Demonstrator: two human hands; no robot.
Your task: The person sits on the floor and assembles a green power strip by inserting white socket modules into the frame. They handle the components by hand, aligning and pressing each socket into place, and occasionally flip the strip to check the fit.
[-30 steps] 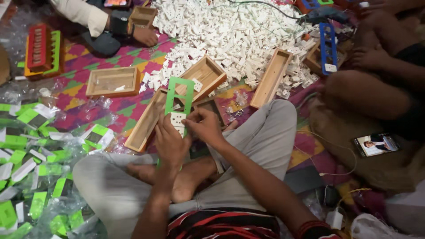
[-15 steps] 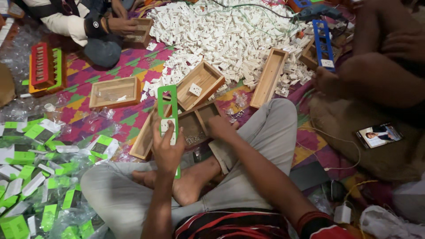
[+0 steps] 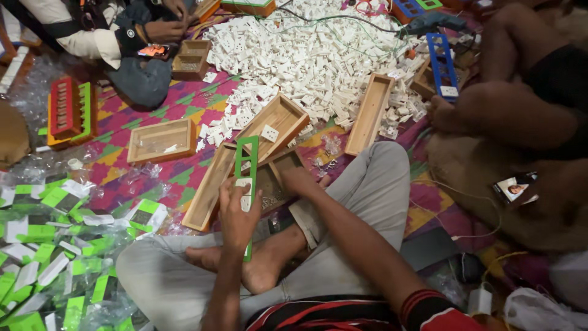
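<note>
I sit cross-legged on a patterned mat. My left hand (image 3: 237, 211) grips a long green plastic frame (image 3: 247, 153) held upright over my lap, with a white socket module set in it near my fingers. My right hand (image 3: 300, 182) reaches forward into a small wooden tray (image 3: 283, 164) in front of my knee; its fingers are partly hidden, so what it touches is unclear. A large heap of white socket modules (image 3: 318, 55) lies beyond.
Several wooden trays (image 3: 162, 141) lie around, one long tray (image 3: 368, 115) by my right knee. Green-and-white packets in plastic (image 3: 55, 245) pile at left. Another person sits at the far left, another at right beside a blue frame (image 3: 442, 64) and a drill.
My right hand has left the green frame and moved right, down into the small wooden tray. The left hand keeps the frame upright, lower toward my lap.
</note>
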